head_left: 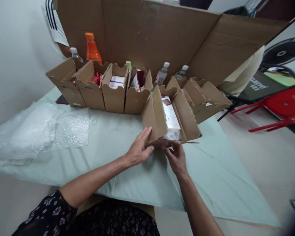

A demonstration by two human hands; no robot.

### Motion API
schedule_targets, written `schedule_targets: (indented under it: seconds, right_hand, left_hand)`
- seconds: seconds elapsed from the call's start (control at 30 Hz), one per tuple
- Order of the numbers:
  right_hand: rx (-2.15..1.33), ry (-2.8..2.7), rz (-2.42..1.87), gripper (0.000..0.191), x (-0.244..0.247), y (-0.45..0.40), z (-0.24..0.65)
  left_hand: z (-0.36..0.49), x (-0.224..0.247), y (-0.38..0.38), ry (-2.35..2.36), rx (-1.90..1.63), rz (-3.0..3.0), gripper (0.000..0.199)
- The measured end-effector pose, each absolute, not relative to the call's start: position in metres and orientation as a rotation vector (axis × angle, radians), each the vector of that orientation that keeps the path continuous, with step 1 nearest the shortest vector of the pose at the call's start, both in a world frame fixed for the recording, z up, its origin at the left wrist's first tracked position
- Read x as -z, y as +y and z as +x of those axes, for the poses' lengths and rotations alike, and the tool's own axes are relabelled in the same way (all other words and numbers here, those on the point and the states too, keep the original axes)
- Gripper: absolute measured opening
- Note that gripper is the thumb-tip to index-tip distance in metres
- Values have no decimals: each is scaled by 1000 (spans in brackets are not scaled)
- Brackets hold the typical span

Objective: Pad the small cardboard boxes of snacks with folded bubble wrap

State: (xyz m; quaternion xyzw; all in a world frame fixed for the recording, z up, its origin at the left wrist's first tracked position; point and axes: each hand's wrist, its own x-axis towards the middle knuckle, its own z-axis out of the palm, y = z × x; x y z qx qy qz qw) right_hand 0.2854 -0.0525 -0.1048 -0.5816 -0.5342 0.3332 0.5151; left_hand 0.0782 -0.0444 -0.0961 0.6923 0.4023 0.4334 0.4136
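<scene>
An open cardboard box point(155, 119) sits tilted near the table's middle, pulled forward of a row of similar boxes. Inside it lie a white packet point(170, 113) and something in clear wrap point(173, 134). My left hand point(139, 149) rests its fingers against the box's left side, thumb apart. Under the front edge, my right hand point(176, 159) grips the box from below, its fingertips partly hidden by the cardboard.
More cardboard boxes point(114, 103) stand behind, holding red and white packs. Bottles, one orange point(93, 50), stand before a tall cardboard panel point(147, 36). Bubble wrap point(71, 129) covers the table's left. Another person's sleeve point(57, 26) shows back left; a red chair point(285, 103) stands right.
</scene>
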Motion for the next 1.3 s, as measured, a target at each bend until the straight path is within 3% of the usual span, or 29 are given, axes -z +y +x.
schedule_targets:
  seconds: [0.2, 0.37, 0.6, 0.9, 1.17, 1.3]
  right_hand:
    - [-762, -1248, -1354, 47, 90, -40, 277]
    - [-703, -1270, -1388, 42, 103, -52, 274]
    - [-759, -1339, -1247, 61, 102, -7, 267]
    - [-757, -1358, -1234, 58, 118, -6, 269]
    - [-643, -1290, -1165, 95, 110, 60, 269]
    - [-543, -1301, -1293, 76, 130, 48, 265]
  left_hand:
    - [86, 91, -14, 1009, -1145, 1680, 78]
    - [85, 105, -21, 1015, -1186, 1693, 77]
    - [82, 91, 20, 1029, -1207, 1608, 80]
    - [80, 96, -23, 1151, -1228, 1659, 82]
    - [112, 85, 58, 1125, -1273, 1578, 97]
    - [112, 101, 55, 1096, -1158, 1604, 94]
